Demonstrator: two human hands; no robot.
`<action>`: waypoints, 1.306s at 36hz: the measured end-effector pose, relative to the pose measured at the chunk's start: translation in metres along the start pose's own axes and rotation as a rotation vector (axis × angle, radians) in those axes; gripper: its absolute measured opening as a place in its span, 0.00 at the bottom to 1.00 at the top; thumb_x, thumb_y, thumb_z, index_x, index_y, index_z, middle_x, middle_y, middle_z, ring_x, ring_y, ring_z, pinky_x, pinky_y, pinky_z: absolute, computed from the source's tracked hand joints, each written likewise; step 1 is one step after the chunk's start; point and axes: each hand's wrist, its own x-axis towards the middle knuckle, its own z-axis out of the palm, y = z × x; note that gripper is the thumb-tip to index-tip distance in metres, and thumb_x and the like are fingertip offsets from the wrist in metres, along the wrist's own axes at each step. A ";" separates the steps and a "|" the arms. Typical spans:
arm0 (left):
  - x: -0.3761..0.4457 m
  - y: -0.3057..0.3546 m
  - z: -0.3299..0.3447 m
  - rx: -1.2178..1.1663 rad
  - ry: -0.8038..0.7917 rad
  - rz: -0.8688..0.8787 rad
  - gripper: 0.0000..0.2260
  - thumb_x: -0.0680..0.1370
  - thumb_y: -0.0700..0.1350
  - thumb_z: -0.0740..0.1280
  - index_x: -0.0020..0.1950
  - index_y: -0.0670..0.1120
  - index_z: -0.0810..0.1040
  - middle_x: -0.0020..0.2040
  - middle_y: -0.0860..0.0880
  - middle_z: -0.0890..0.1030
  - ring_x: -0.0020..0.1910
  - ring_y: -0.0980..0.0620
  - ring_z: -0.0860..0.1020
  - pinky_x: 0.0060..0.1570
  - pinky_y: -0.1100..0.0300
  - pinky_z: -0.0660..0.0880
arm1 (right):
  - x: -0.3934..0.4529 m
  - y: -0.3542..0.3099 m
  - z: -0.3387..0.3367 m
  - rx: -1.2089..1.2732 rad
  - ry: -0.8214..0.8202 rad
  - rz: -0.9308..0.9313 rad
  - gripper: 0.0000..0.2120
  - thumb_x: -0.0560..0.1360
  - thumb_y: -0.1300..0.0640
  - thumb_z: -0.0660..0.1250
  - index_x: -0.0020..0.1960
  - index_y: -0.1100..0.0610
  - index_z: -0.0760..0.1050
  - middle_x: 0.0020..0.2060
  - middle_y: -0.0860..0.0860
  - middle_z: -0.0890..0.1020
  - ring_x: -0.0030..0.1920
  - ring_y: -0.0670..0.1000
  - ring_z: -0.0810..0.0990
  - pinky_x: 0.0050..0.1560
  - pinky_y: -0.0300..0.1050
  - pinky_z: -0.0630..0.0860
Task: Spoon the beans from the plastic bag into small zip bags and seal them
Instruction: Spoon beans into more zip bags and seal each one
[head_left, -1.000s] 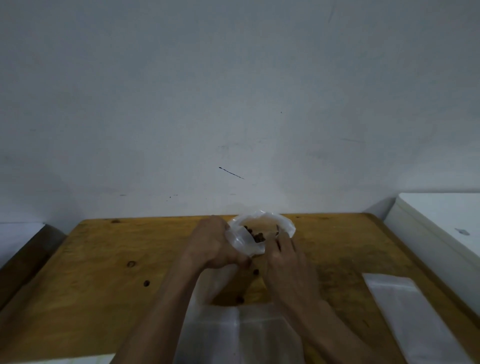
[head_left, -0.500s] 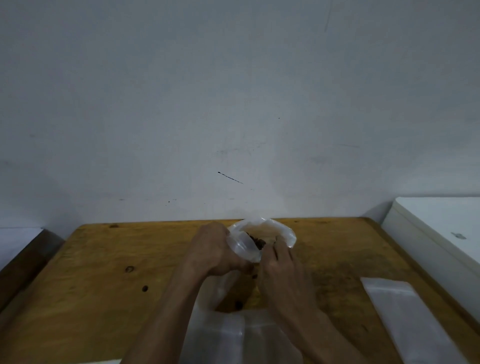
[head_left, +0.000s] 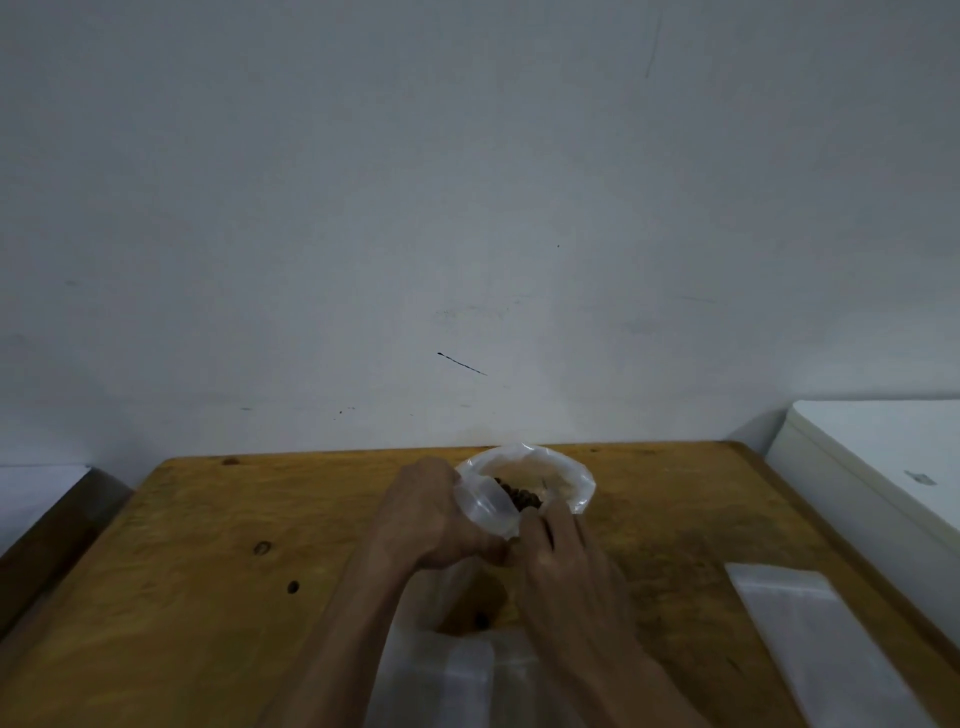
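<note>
I see the plastic bag (head_left: 527, 480) standing on the wooden bench (head_left: 208, 571), close to the bench's far edge where it meets the pale wall (head_left: 467, 208). Its mouth is rolled open, and dark beans (head_left: 519, 496) show inside, heaped toward the near side of the opening.

My left hand (head_left: 431, 519) is on the left of the plastic bag, its fingers curled tight around the bag's folded rim. My right hand (head_left: 563, 551) sits at the near right of the plastic bag, fingers bent and pressed against the rim; I take it to be pinching the plastic, though I cannot tell whether anything else is held inside the hand. The two hands touch each other just in front of the bag.

Nearer to me than the plastic bag, between my forearms, lie flat clear zip bags (head_left: 457, 680), overlapping one another, with a bare patch of bench between them and the plastic bag. Another flat zip bag (head_left: 810, 639) lies well to the right of the plastic bag, angled along the bench's right edge. Beyond that edge, further right of the plastic bag, is a white box-like surface (head_left: 883, 457). Small dark knots mark the wood to the left of the plastic bag.
</note>
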 end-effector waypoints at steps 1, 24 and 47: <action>0.000 0.000 0.000 0.001 -0.001 -0.004 0.27 0.57 0.58 0.83 0.48 0.50 0.77 0.42 0.55 0.78 0.38 0.59 0.75 0.34 0.64 0.74 | -0.001 0.001 -0.001 -0.010 0.004 0.005 0.20 0.58 0.65 0.82 0.49 0.62 0.83 0.44 0.58 0.83 0.36 0.54 0.82 0.27 0.40 0.77; -0.001 -0.004 -0.002 0.028 0.002 -0.039 0.40 0.52 0.65 0.82 0.59 0.47 0.79 0.51 0.53 0.79 0.47 0.54 0.77 0.43 0.56 0.80 | 0.003 0.057 -0.007 0.616 0.226 0.507 0.16 0.82 0.50 0.59 0.39 0.52 0.77 0.28 0.49 0.78 0.29 0.50 0.77 0.29 0.48 0.75; -0.006 0.003 -0.002 0.025 0.035 -0.094 0.47 0.52 0.62 0.84 0.66 0.45 0.77 0.55 0.52 0.78 0.51 0.52 0.76 0.42 0.60 0.72 | 0.004 0.069 0.006 0.616 0.321 0.071 0.13 0.82 0.54 0.61 0.55 0.58 0.82 0.44 0.48 0.82 0.44 0.38 0.77 0.43 0.27 0.72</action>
